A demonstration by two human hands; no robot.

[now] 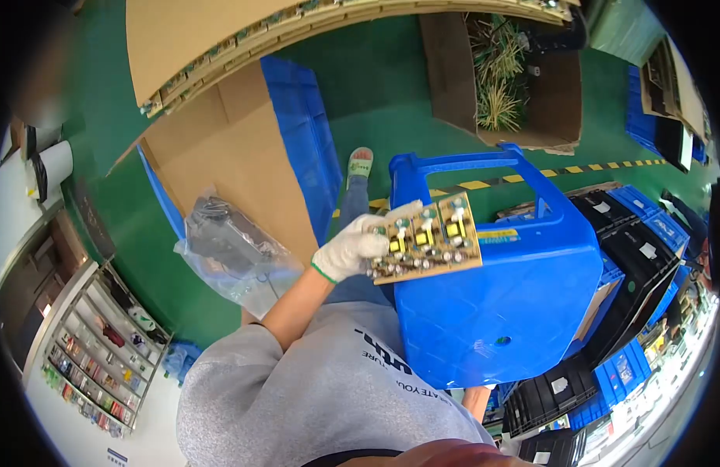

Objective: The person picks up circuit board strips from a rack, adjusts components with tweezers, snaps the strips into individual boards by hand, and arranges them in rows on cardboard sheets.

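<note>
- Grips a circuit board panel (pixel 432 240) by its left side in the gloved left hand (pixel 351 247), thumb over the near face, fingers along the upper edge.
- Holds the panel in front of the torso, overlapping a blue plastic stool (pixel 492 311) in view — cannot tell whether touching.
- Reaches the right forearm (pixel 475 403) under the stool; nearly hides the right hand (pixel 489 387) behind it, so cannot tell whether gripping or loose.
- Below, a green floor (pixel 375 86) with yellow-and-black tape (pixel 514 178).
- To the left, cardboard (pixel 228 148) against a blue crate (pixel 302 128), near a clear plastic bag (pixel 235 245) around something dark, hard to identify.
- Beyond, an open carton (pixel 558 117) of thin tan strips (pixel 500 105).
- To the right, stacked black and blue bins (pixel 558 393).
- Cut off along the top, layered boards (pixel 298 22).
</note>
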